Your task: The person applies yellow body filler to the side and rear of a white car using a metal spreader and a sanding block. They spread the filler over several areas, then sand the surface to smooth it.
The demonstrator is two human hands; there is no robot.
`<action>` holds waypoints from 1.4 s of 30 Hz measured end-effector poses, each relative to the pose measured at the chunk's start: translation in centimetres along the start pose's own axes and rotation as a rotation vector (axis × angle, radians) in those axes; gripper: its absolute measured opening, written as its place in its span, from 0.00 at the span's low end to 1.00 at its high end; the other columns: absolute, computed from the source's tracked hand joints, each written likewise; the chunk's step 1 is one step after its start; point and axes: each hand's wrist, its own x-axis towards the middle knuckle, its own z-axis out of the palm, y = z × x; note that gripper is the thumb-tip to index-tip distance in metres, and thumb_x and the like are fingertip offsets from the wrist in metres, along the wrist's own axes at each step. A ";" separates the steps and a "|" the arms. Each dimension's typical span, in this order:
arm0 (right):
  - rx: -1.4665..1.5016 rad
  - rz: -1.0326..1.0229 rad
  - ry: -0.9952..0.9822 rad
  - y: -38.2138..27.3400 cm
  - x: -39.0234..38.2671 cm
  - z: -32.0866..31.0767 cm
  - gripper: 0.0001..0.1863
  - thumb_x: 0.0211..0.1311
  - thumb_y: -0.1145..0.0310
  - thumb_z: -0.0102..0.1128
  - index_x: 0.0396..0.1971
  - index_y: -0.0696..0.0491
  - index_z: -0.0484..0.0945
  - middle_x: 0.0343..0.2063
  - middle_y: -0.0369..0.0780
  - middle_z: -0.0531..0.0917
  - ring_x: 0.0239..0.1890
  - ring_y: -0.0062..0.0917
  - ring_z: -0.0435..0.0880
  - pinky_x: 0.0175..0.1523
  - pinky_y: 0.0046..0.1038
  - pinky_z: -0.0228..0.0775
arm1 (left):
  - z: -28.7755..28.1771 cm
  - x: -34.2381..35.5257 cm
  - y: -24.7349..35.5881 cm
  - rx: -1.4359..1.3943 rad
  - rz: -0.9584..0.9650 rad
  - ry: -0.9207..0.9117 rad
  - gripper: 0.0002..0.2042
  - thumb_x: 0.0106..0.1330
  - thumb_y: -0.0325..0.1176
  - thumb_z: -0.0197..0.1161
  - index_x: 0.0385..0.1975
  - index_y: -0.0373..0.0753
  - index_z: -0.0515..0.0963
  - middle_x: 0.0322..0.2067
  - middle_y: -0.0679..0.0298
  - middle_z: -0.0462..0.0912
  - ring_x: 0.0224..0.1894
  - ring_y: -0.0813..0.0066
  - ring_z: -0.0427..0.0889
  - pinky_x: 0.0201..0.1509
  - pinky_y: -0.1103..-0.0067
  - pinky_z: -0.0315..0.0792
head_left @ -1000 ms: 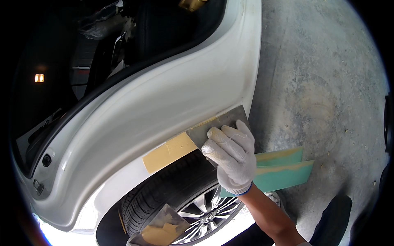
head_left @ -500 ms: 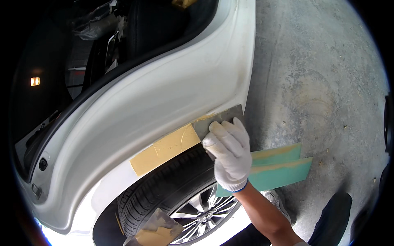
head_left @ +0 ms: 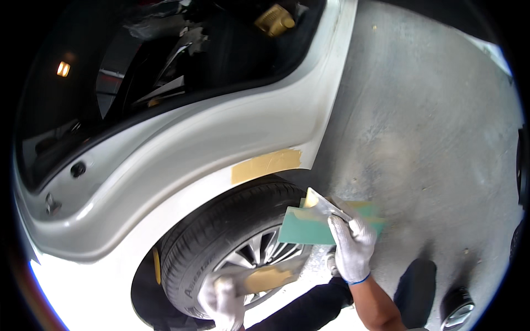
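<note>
1. White knit glove covers your left hand (head_left: 222, 300), low in the view; its fingers are wrapped about the left end of a flat grey plate (head_left: 241, 274).
2. On that plate sits a thick smear of mustard-yellow filler (head_left: 269, 279), ragged at its edge; motion blur softens it. The plate is in front of the wheel.
3. Your right hand (head_left: 355, 248), gloved in white with a blue cuff edge, grasps a grey spreader (head_left: 328, 206). The blade slants up and to the left from your fingers, with pale yellow residue at its far tip.
4. Just behind that hand are green sheets (head_left: 306, 226), overlapping, with tan bands along their upper edges; you cannot tell what supports them.
5. Beyond the plate is the black tyre (head_left: 201, 251), around a silver spoked wheel (head_left: 255, 248).
6. Above the tyre, on the white car panel (head_left: 182, 146), lies a yellow patch (head_left: 266, 166): a long matte strip along the arch edge, mostly smooth, with a slightly uneven right end. Both your hands are apart from it.
7. Farther off, grey concrete floor (head_left: 425, 121) spreads to the right of the car.
</note>
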 end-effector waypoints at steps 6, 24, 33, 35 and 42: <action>-0.009 0.255 -0.674 -10.0 -1.8 -1.9 0.14 0.64 0.80 0.62 0.50 0.63 0.80 0.49 0.45 0.84 0.46 0.23 0.83 0.50 0.22 0.76 | 1.7 -0.2 3.4 -0.015 0.081 -0.053 0.11 0.70 0.33 0.58 0.31 0.32 0.80 0.24 0.62 0.80 0.26 0.76 0.74 0.34 0.79 0.69; -0.076 0.032 -0.118 -15.9 -15.7 2.1 0.10 0.65 0.74 0.63 0.44 0.63 0.82 0.34 0.36 0.83 0.36 0.13 0.79 0.44 0.15 0.70 | 1.3 -14.9 8.4 -0.243 0.138 0.156 0.12 0.74 0.33 0.55 0.48 0.34 0.79 0.17 0.56 0.76 0.19 0.75 0.74 0.28 0.78 0.69; -0.339 0.045 -0.649 -21.5 -13.4 -1.5 0.07 0.68 0.75 0.61 0.38 0.62 0.83 0.29 0.35 0.83 0.28 0.11 0.76 0.32 0.16 0.67 | -1.9 -14.9 7.1 -0.309 0.137 0.019 0.10 0.70 0.33 0.60 0.39 0.30 0.81 0.22 0.52 0.80 0.23 0.69 0.78 0.33 0.76 0.73; -0.311 0.083 -0.698 -22.4 -14.1 -2.0 0.11 0.66 0.75 0.62 0.46 0.62 0.83 0.36 0.38 0.86 0.38 0.16 0.82 0.43 0.18 0.75 | -1.9 -14.7 7.7 -0.342 0.147 0.065 0.09 0.69 0.31 0.60 0.37 0.30 0.81 0.22 0.53 0.80 0.23 0.74 0.74 0.32 0.78 0.71; -0.981 -0.108 -0.867 -28.4 -15.4 -1.1 0.14 0.69 0.69 0.58 0.50 0.58 0.83 0.47 0.45 0.86 0.49 0.24 0.85 0.54 0.26 0.76 | -1.9 -14.2 9.9 -0.450 0.230 0.194 0.08 0.69 0.28 0.59 0.36 0.28 0.80 0.22 0.60 0.80 0.25 0.81 0.72 0.34 0.81 0.70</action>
